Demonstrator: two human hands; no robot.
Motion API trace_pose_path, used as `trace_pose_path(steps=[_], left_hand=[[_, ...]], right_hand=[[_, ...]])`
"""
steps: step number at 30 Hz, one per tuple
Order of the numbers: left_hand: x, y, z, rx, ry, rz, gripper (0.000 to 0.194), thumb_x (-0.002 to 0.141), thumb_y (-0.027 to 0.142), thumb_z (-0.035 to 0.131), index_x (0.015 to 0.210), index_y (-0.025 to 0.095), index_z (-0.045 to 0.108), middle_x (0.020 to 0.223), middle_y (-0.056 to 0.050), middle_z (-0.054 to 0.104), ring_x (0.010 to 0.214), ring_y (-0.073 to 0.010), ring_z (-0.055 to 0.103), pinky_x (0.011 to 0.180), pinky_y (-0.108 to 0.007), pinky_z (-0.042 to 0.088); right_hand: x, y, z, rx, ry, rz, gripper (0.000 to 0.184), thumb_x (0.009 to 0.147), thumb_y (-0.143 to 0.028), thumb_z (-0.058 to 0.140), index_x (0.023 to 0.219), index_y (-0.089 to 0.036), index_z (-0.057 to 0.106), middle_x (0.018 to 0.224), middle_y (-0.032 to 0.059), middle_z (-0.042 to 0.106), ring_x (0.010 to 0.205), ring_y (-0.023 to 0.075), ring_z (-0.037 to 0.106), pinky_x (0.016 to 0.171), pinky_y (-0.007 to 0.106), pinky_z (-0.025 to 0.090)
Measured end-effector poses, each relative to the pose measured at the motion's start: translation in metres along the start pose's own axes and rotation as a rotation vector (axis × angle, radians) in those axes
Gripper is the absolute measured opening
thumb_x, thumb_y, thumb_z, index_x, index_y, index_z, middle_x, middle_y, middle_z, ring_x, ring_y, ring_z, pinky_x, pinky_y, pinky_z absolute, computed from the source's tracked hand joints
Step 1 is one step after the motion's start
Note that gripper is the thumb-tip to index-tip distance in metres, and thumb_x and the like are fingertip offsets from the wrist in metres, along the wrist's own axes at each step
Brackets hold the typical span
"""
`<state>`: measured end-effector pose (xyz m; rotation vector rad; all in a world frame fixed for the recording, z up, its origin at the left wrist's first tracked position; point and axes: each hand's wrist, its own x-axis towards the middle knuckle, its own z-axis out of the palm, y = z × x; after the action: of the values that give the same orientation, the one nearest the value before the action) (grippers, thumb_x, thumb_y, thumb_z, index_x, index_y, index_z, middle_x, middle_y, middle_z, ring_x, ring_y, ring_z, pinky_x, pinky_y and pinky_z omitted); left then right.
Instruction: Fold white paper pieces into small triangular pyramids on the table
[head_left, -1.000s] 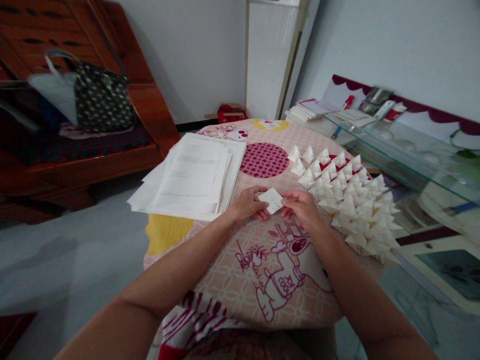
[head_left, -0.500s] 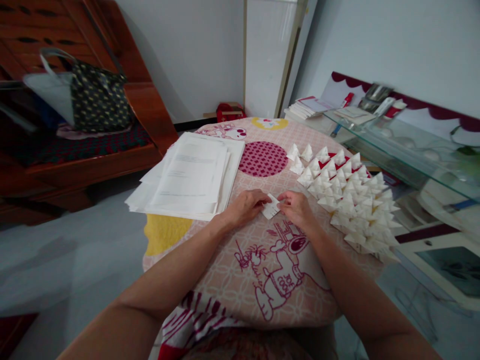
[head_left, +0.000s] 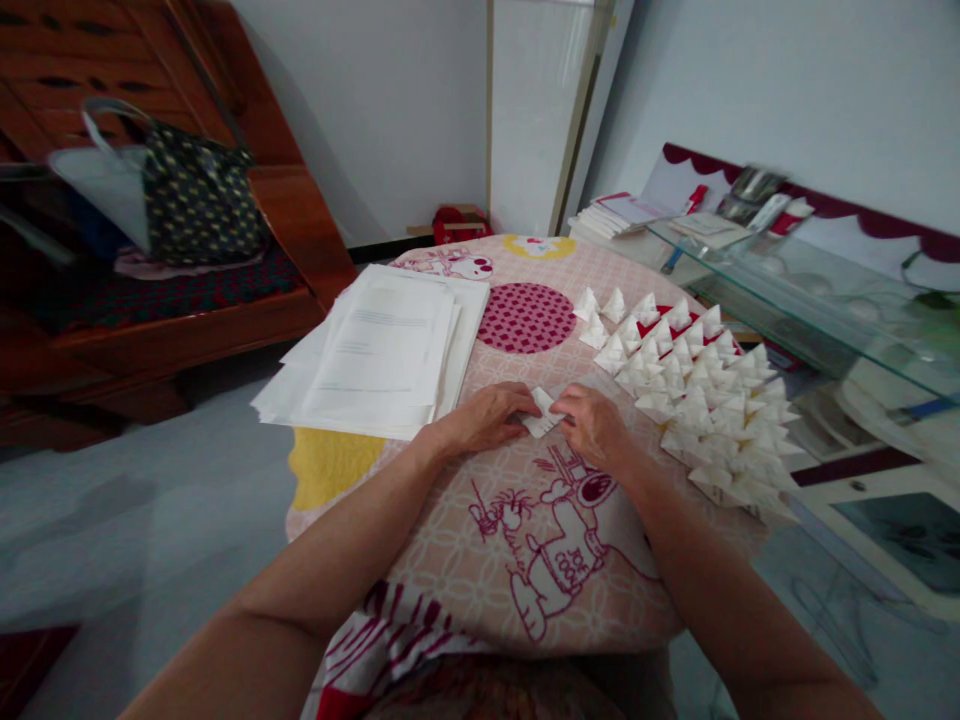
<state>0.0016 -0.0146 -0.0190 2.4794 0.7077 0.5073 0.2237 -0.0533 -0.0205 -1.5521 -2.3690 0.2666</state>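
A small folded square of white paper (head_left: 543, 413) lies cornerwise on the patterned tablecloth (head_left: 465, 520), between my two hands. My left hand (head_left: 501, 412) grips its left corner with fingers closed. On the opposite side, the thumb and fingers of my right hand (head_left: 590, 420) pinch the right corner. Faint print shows on the folded paper. To the right stand rows of many pointed white folded-paper pieces (head_left: 686, 390). A stack of printed sheets (head_left: 375, 350) lies to the left of my hands.
A glass-topped table (head_left: 810, 290) with cups and papers adjoins the right side. White booklets (head_left: 615, 214) are piled behind the cloth. At left, a wooden bench (head_left: 292, 240) holds a dark patterned bag (head_left: 199, 195). A framed tablet-like panel (head_left: 892, 530) sits low at right.
My right hand has shifted slightly, its fingers now lower over the paper's right corner. My left hand stays at the left corner. The stack and the folded pieces have not moved.
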Motion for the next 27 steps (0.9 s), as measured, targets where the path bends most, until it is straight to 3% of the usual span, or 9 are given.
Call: trace_pose_path(steps=[3,8,11,18,27], left_hand=[[0.000,-0.004,-0.001,-0.005,0.010,-0.019,0.030,0.081,0.011,0.066,0.110,0.018,0.072,0.109,-0.008,0.071,0.100,-0.0211,0.066,0.092,-0.036,0.052],[0.000,-0.008,-0.001,-0.012,0.032,-0.079,0.037,0.078,0.011,0.067,0.114,0.017,0.068,0.106,-0.006,0.072,0.095,-0.0192,0.066,0.087,-0.032,0.051],[0.000,-0.006,0.000,-0.024,0.036,-0.094,0.031,0.080,0.016,0.070,0.111,0.016,0.068,0.098,-0.005,0.071,0.087,-0.0175,0.064,0.081,-0.030,0.050],[0.005,0.005,0.006,0.046,0.079,-0.135,0.007,0.088,0.019,0.063,0.091,0.016,0.069,0.091,-0.005,0.067,0.081,-0.0158,0.061,0.075,-0.027,0.046],[0.014,0.010,0.013,0.146,0.114,-0.337,0.014,0.090,0.019,0.061,0.085,0.016,0.074,0.086,-0.005,0.069,0.081,-0.0167,0.063,0.077,-0.027,0.047]], right_hand=[[-0.002,0.001,0.001,-0.004,-0.034,-0.106,0.017,0.077,-0.006,0.064,0.082,-0.018,0.073,0.090,0.0077,0.064,0.092,0.0231,0.058,0.083,0.033,0.044],[-0.002,0.002,0.001,0.019,-0.058,-0.178,0.016,0.088,-0.012,0.060,0.080,-0.016,0.072,0.089,0.0087,0.063,0.088,0.0213,0.057,0.080,0.032,0.044],[0.000,0.003,0.001,0.103,-0.046,-0.137,0.023,0.092,-0.014,0.056,0.077,-0.018,0.072,0.085,0.0066,0.063,0.084,0.0190,0.057,0.077,0.030,0.043],[0.008,0.003,0.002,0.274,0.030,-0.030,0.019,0.086,-0.008,0.059,0.080,-0.017,0.075,0.081,0.0048,0.064,0.080,0.0170,0.061,0.074,0.028,0.043],[0.008,0.008,0.000,0.230,0.023,0.021,0.015,0.085,-0.014,0.069,0.071,-0.018,0.075,0.076,0.0035,0.063,0.071,0.0151,0.057,0.066,0.028,0.040]])
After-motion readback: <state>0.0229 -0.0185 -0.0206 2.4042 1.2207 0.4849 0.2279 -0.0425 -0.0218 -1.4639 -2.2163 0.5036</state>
